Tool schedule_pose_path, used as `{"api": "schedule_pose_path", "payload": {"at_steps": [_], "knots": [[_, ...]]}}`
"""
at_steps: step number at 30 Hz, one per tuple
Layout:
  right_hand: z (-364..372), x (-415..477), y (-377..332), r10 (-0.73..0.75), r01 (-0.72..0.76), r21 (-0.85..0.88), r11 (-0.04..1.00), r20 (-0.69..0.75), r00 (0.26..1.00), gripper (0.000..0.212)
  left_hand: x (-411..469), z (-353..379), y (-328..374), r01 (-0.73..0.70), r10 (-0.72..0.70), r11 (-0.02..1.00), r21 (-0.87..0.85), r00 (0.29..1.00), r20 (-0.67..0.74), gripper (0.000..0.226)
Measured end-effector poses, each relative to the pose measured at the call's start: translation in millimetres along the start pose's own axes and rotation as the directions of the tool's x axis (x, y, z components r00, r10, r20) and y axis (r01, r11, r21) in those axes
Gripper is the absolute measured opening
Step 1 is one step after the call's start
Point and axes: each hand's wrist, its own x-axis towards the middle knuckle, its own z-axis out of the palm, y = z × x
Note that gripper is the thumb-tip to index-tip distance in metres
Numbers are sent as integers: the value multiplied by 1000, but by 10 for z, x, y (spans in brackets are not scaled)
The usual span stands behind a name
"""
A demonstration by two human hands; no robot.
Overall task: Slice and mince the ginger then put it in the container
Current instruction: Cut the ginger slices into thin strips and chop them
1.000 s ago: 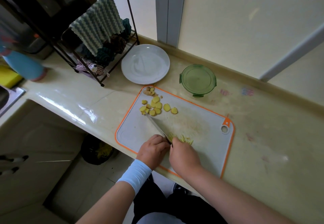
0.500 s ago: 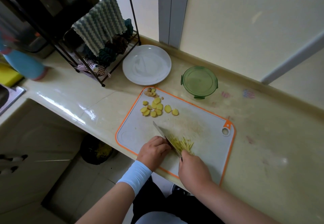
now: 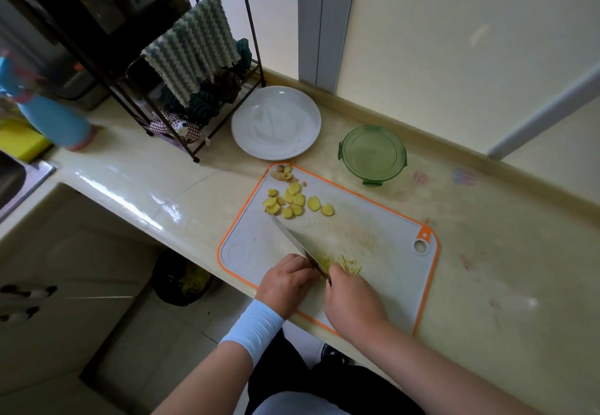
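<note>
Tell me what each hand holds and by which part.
Right hand grips the knife by its handle, blade over the ginger strips. Left hand rests curled beside the blade; whether it pins ginger cannot be told.

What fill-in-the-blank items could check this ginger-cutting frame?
1. The hand gripping the knife is the person's ___ one.
2. The round ginger slices lie on a cutting board with an ___ rim.
3. The container behind the board is ___.
Missing: right; orange; green.
</note>
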Motion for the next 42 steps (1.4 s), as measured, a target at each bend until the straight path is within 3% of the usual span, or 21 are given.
{"api": "schedule_pose_path", "payload": {"at_steps": [8, 15, 31, 42], "knots": [[86, -333, 256, 86, -87, 26, 996, 38, 996, 11, -13, 31, -13, 15, -15, 1000, -28, 999, -33, 11], [141, 28, 22, 65, -66, 29, 997, 35, 997, 10, -33, 30, -22, -31, 31, 998, -47, 1000, -3, 12], [52, -297, 194, 57, -56, -14, 998, 25, 998, 11, -26, 38, 5, 0, -1, 1000, -7, 998, -63, 18], [128, 176, -130, 56, -56, 1, 998, 28, 998, 8, -47, 43, 8, 65, -65, 998, 19, 998, -23, 15]]}}
